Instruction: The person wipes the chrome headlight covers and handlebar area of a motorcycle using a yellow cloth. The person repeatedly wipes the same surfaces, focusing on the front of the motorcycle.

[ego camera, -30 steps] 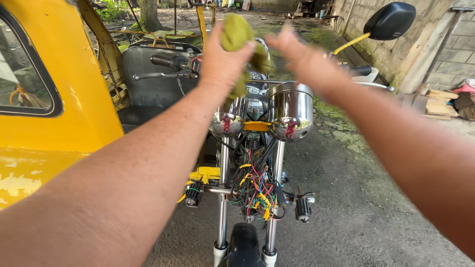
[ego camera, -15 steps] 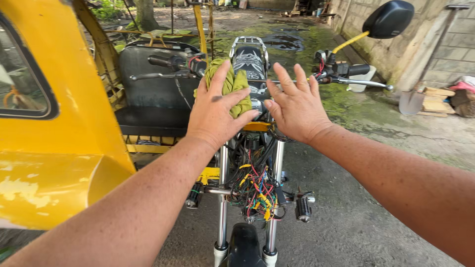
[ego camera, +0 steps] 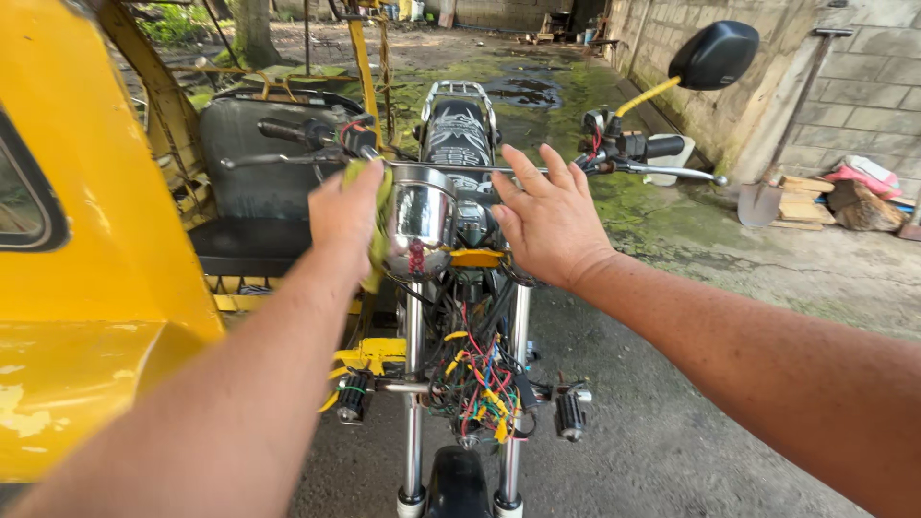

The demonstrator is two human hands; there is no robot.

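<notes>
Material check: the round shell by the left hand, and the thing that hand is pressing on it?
Round shell: looks like chrome-plated metal, with a mirror shine and reflections. Cloth under the left hand: soft yellow-green fabric, likely a rag; it drapes and folds.

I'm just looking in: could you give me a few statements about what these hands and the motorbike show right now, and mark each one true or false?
1. The left hand presses a yellow-green cloth against the chrome gauge housing. True.
2. The right hand grips the handlebar grip. False: it is open with fingers spread, beside the housing.
3. A black mirror sits on a yellow stalk. True.
4. The wiring between the fork tubes is neatly covered. False: a tangle of coloured wires hangs exposed.
5. A shovel leans against the block wall. True.
</notes>
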